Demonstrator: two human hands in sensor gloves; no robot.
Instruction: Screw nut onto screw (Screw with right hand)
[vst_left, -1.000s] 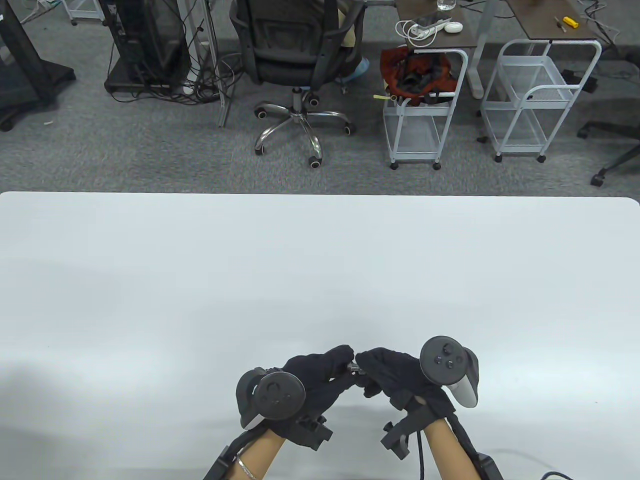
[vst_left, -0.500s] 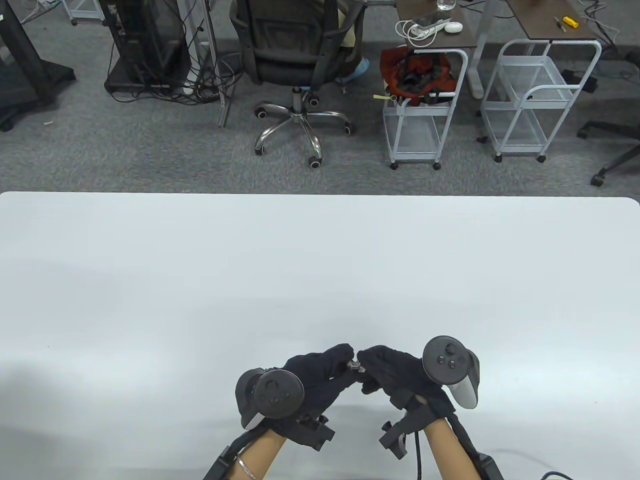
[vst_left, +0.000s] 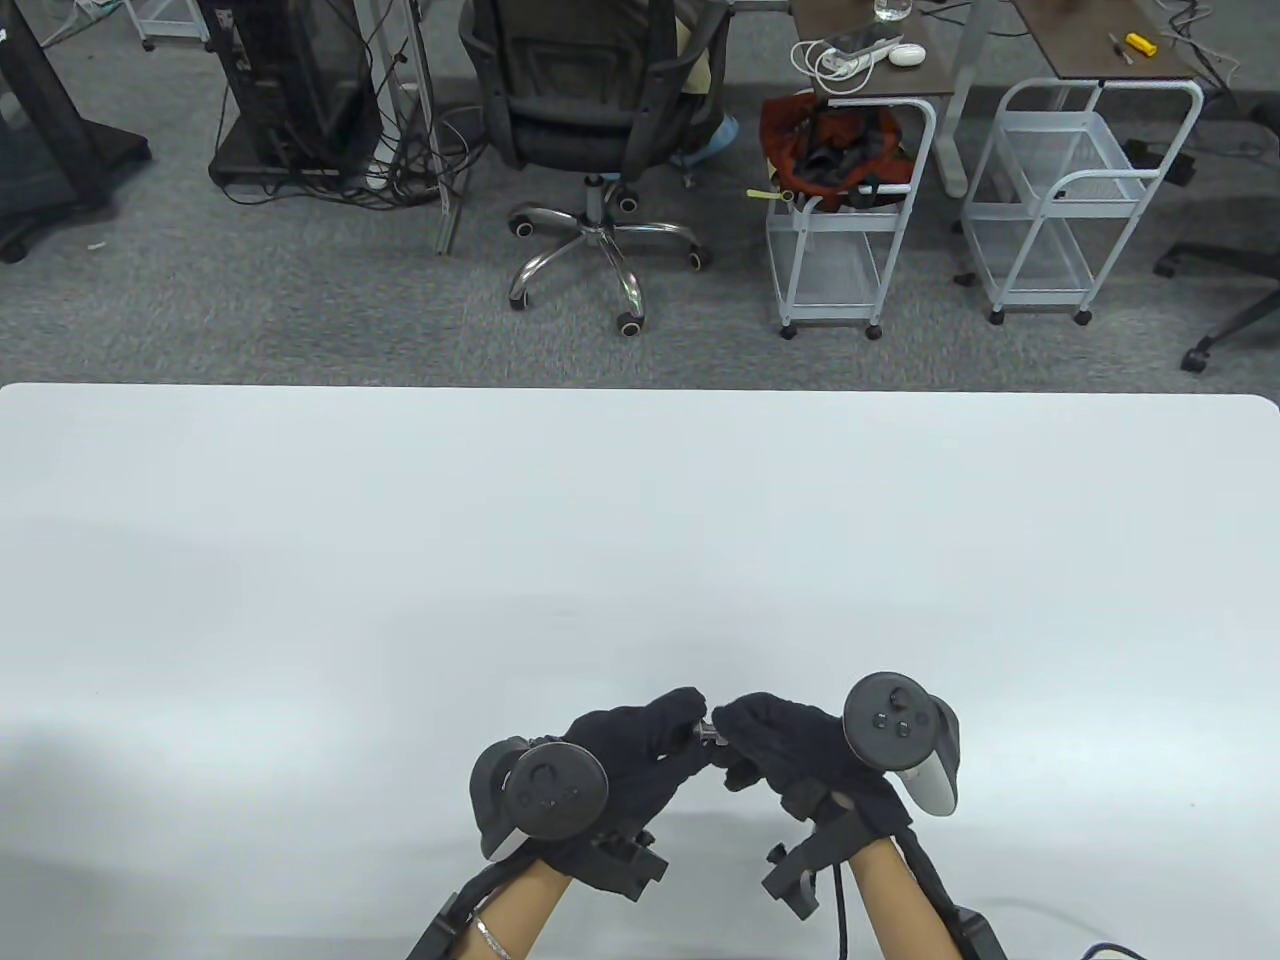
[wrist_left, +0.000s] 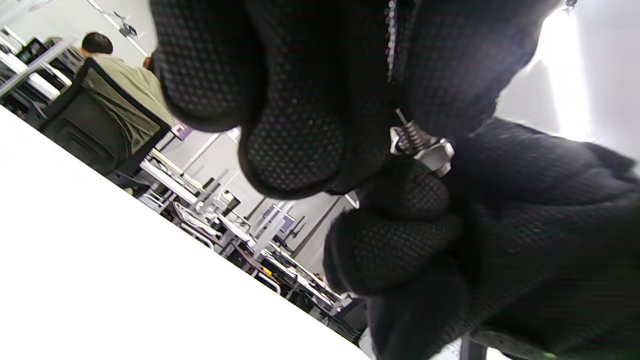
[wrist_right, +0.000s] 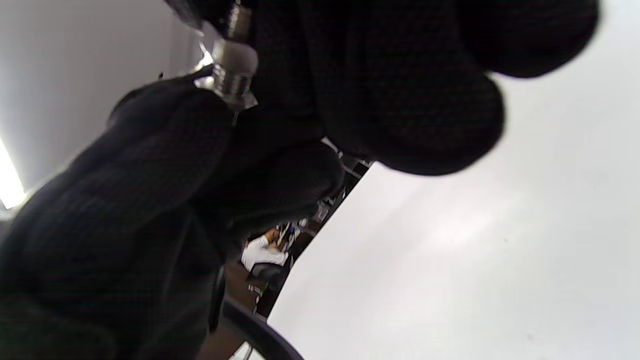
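I cannot read any words, numbers or signs here. Nothing has letters big or sharp enough to make out, near or far.

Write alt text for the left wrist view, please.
Black-gloved fingers of two hands meet around a small metal screw with a nut on it, above a white table; a blurred office lies behind.
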